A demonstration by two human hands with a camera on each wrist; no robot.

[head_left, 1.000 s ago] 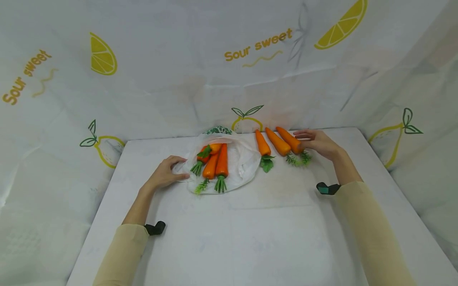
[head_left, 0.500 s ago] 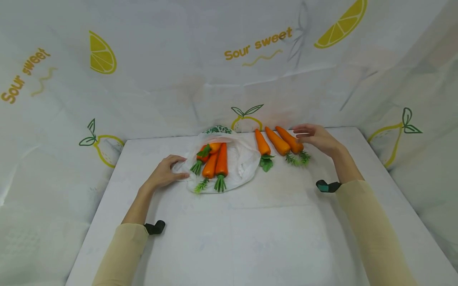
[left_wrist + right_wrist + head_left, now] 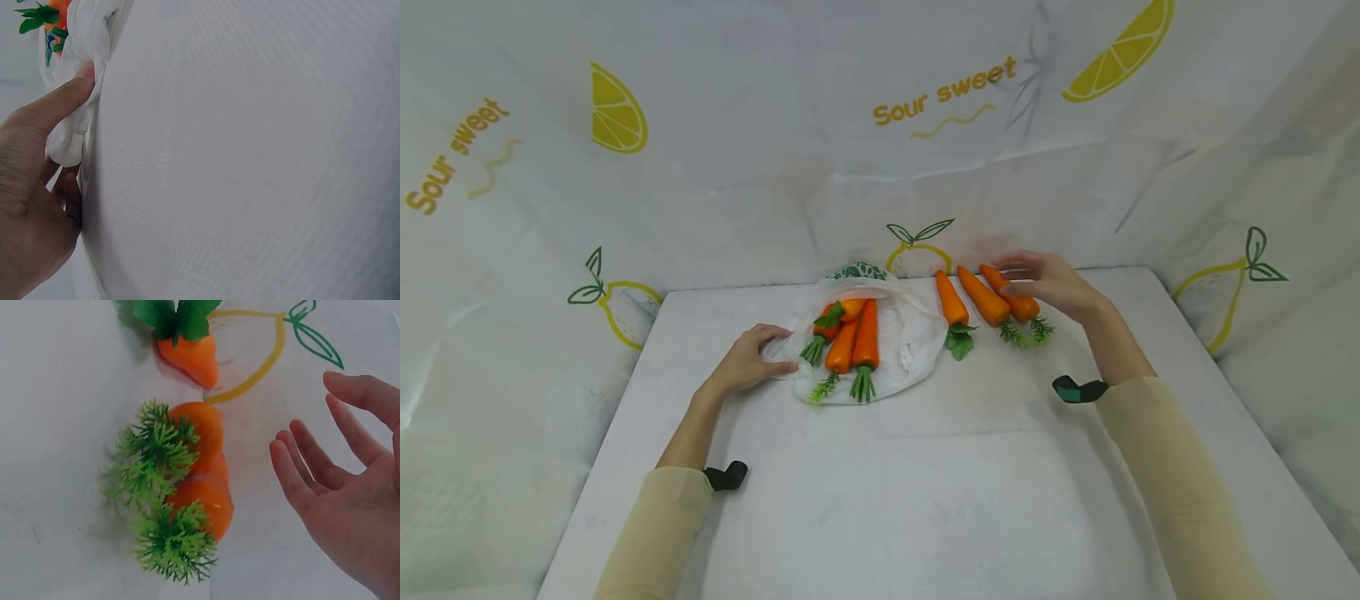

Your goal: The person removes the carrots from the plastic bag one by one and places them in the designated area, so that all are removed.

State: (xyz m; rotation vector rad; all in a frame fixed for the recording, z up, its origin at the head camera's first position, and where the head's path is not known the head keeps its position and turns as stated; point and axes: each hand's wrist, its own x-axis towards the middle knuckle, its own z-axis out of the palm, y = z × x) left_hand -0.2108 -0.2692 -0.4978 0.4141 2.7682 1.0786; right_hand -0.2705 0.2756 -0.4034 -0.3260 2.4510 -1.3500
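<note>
A white plastic bag [image 3: 913, 354] with a green leaf print lies at the back of the table, its mouth facing the viewer. Several carrots [image 3: 866, 335] with green tops lie in the mouth. At the bag's left side my left hand [image 3: 747, 360] has its thumb and curled fingers about the bunched plastic [image 3: 67, 142]. Right of the bag lie three more carrots: one with broad leaves [image 3: 952, 302], a middle one with feathery greens [image 3: 983, 298] and a rightmost one [image 3: 1022, 308]. My right hand [image 3: 1051, 283] hovers over the rightmost carrot, fingers spread and holding nothing.
The white table [image 3: 887, 500] ends at the back against a hanging cloth [image 3: 760, 192] printed with lemons and lettering. Cloth also hangs at both sides. A dark wrist camera [image 3: 727, 476] sits on the left wrist, another camera [image 3: 1077, 389] on the right.
My right hand has left the side of the rightmost carrot, risen, and moved left over it. The left hand, the bag and the carrots stay where they were.
</note>
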